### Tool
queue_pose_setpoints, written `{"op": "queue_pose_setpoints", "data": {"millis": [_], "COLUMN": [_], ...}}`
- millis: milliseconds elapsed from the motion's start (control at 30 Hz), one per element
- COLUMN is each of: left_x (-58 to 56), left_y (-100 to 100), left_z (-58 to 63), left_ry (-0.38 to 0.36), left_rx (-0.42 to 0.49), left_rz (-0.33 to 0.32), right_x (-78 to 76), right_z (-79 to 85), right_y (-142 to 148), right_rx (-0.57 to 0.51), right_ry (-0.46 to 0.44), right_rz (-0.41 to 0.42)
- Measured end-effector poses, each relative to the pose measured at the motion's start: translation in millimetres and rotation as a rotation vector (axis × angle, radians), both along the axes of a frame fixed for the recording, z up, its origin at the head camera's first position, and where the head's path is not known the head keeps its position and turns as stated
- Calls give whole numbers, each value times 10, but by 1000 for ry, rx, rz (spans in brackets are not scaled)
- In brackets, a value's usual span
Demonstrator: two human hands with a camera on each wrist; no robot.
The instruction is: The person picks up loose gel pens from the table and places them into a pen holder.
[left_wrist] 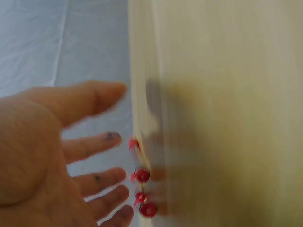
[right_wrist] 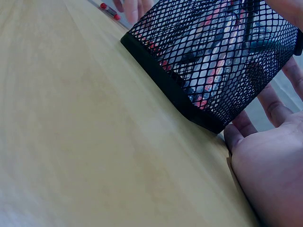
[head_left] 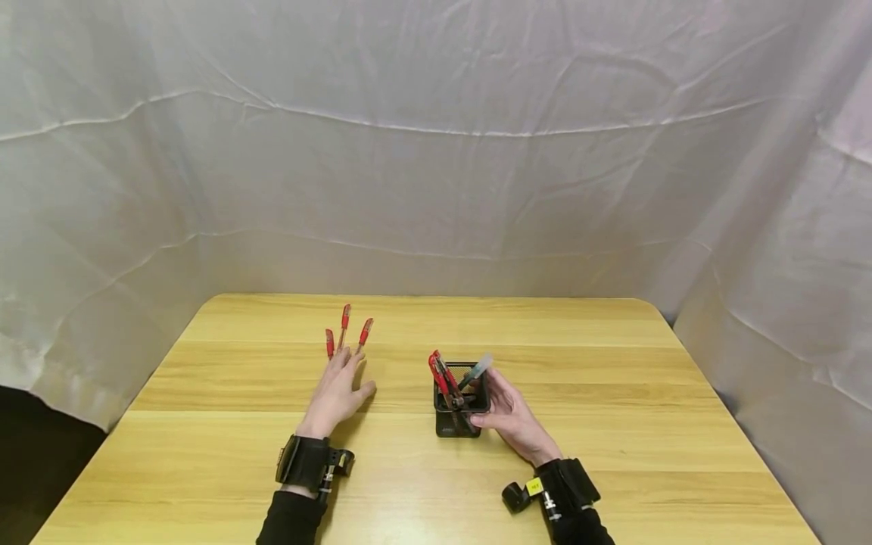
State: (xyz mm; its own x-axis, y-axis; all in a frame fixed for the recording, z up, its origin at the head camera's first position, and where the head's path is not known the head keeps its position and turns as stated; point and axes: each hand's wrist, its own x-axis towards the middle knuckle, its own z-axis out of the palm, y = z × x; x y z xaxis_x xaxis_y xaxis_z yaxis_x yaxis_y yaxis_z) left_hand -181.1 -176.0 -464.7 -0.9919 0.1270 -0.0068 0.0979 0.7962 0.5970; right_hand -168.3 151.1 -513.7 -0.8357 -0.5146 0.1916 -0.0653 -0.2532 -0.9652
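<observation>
My right hand [head_left: 514,424] grips a black mesh pen holder [head_left: 448,425] from its right side, with the thumb at the front. In the right wrist view the holder's mesh wall [right_wrist: 189,42] shows several pens inside. Red-capped pens [head_left: 437,369] lean out at its left, and a pen with a clear pale cap [head_left: 481,366] leans out to the right. Off to the left, my left hand [head_left: 335,393] reaches over several red-capped pens [head_left: 345,316] lying on the table, its fingers spread and extended. Those fingers hide the pens' near ends.
A light wood-grain table [head_left: 422,492] spreads under both hands. Pale fabric curtains [head_left: 436,189] hang behind it and on both sides. Each wrist wears a black strap [head_left: 306,462] with a small camera.
</observation>
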Motion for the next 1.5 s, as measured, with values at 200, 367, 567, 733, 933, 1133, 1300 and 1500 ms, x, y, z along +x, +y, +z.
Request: {"op": "queue_pose_setpoints", "data": {"millis": [200,367,567,733,933,1133,1300,1500], "left_x": [-18,-15,13,3,-5,-14,-35,-21], "left_y": [6,11,16,14,12,13,23,23], "left_z": [-45,-33,-42,-54,-64,-59,-56,-19], "left_ry": [-3,-26,-47,-51,-72,-60,38,112], "left_rx": [-16,3,17,22,9,43,101,81], "left_rz": [-48,-53,-69,-83,-81,-47,38,150], "right_x": [6,-2,2,5,8,7,1,1], "right_z": [17,13,15,18,29,25,18,23], "right_y": [-2,-2,-7,-2,-2,-4,-7,-7], "right_rx": [2,5,-3,3,14,4,-5,5], "right_ry": [-7,7,-12,-29,-33,-19,-9,-10], "right_rz": [-7,-9,0,4,1,4,3,3]}}
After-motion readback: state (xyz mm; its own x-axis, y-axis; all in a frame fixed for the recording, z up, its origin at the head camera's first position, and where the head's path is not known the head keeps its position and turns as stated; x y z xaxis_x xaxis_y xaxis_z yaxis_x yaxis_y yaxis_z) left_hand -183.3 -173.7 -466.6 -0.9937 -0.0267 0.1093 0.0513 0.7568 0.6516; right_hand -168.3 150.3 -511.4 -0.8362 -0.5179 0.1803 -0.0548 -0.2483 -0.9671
